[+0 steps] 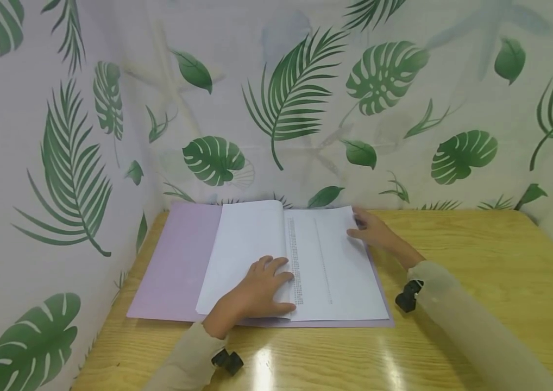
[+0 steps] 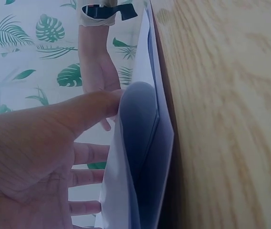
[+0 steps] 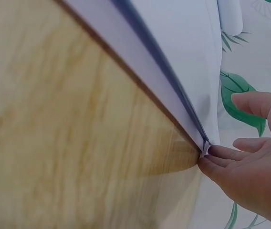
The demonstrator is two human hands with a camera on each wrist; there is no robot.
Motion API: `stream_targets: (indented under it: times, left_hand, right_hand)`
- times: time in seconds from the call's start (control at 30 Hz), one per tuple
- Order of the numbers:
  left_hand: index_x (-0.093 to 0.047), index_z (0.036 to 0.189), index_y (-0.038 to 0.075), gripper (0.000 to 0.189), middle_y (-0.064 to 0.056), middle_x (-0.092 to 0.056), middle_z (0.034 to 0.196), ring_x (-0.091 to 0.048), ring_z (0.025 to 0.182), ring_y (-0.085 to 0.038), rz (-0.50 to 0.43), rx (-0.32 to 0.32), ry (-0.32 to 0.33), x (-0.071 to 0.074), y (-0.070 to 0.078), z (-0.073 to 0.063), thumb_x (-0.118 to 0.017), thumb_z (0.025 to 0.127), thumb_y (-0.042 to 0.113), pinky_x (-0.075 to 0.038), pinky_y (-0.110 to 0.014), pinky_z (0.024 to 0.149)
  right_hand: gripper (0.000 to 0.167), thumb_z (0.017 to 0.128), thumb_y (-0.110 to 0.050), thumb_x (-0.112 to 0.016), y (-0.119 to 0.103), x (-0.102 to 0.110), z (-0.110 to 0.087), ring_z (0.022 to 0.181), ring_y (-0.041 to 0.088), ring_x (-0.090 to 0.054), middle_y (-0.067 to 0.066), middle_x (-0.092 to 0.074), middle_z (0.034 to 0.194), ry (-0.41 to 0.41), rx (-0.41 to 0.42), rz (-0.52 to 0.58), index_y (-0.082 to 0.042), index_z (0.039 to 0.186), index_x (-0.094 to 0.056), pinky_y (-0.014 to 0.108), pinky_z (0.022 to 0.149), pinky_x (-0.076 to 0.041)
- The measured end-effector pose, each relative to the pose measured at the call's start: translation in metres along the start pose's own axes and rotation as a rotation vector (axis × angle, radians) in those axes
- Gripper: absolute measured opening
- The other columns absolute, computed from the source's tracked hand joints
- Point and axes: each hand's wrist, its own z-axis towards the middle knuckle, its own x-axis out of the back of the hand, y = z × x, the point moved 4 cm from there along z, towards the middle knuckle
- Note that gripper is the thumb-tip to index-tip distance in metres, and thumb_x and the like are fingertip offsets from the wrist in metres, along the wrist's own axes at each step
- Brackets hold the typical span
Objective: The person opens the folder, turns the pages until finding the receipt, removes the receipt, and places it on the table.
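A document with a lilac cover [image 1: 174,260] lies spread on the wooden table. Its left page [image 1: 247,228] is blank and bulges near the fold. The right page [image 1: 350,271] carries columns of small print along its left side. My left hand [image 1: 262,288] rests with spread fingers on the left page beside the fold, thumb near the bottom edge. In the left wrist view, the curved sheets [image 2: 138,109] show under that thumb. My right hand [image 1: 371,231] is at the top right corner of the right page. There, fingertips [image 3: 214,164] touch the corner, and the thumb stands apart.
The wooden table [image 1: 477,271] extends to the right of the document. Behind it and on the left hangs a white cloth [image 1: 227,108] printed with green leaves. Each wrist wears a black device; one [image 1: 408,296] sits by the right cuff.
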Motion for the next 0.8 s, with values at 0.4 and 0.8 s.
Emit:
stream_targets:
  times: [0.4,0.8]
  left_hand:
    - [-0.057,0.144,0.015,0.063,-0.012,-0.035,0.163,-0.030,0.150,-0.041,-0.025,0.005,-0.012,-0.0019,-0.0003,-0.0015,-0.072,0.092,0.048,-0.028,-0.056,0.123]
    - [-0.056,0.145,0.016,0.064,-0.011,-0.033,0.164,-0.029,0.150,-0.040,-0.016,0.002,-0.021,-0.0007,-0.0011,-0.0016,-0.070,0.093,0.049,-0.028,-0.054,0.124]
  right_hand:
    - [0.076,0.101,-0.012,-0.061,-0.0002,-0.0011,-0.0006,0.148,0.056,-0.024,0.037,-0.018,0.162,0.004,0.025,0.035,0.011,0.158,-0.015,0.064,0.120,-0.026]
    - [0.059,0.104,-0.009,-0.054,-0.0031,0.0063,-0.0034,0.137,0.052,-0.046,0.038,-0.045,0.147,0.136,0.033,0.086,0.008,0.155,-0.030,0.061,0.113,-0.041]
